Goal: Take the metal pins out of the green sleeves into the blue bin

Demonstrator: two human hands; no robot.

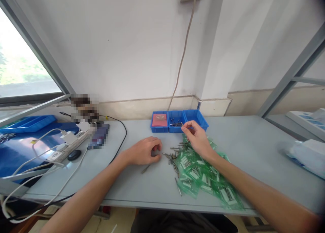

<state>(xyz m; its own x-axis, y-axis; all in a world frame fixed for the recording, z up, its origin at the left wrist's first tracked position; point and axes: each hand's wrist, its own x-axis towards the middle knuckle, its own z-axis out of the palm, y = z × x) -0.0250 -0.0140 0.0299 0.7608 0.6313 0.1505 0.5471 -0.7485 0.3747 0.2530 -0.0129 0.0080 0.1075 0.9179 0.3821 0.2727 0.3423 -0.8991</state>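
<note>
My right hand (196,138) is closed in a pinch at the front of the middle blue bin (175,129); a small metal pin (181,124) shows at its fingertips, partly covered. Similar metal pins lie inside that bin. On the table, my left hand (145,151) rests with curled fingers, its thumb apart from them and nothing visible between. Just below it lies a single metal pin (145,169). Between the hands is a loose pile of metal pins (173,158). Green plastic bags (203,175) holding more pins spread beneath my right wrist and forearm.
Beside the middle bin stand a blue bin with a pink sheet (159,120) and another blue bin (195,119). At left are a power strip (68,145), cables and a black round object (74,154). A white plastic-wrapped package (307,155) sits far right.
</note>
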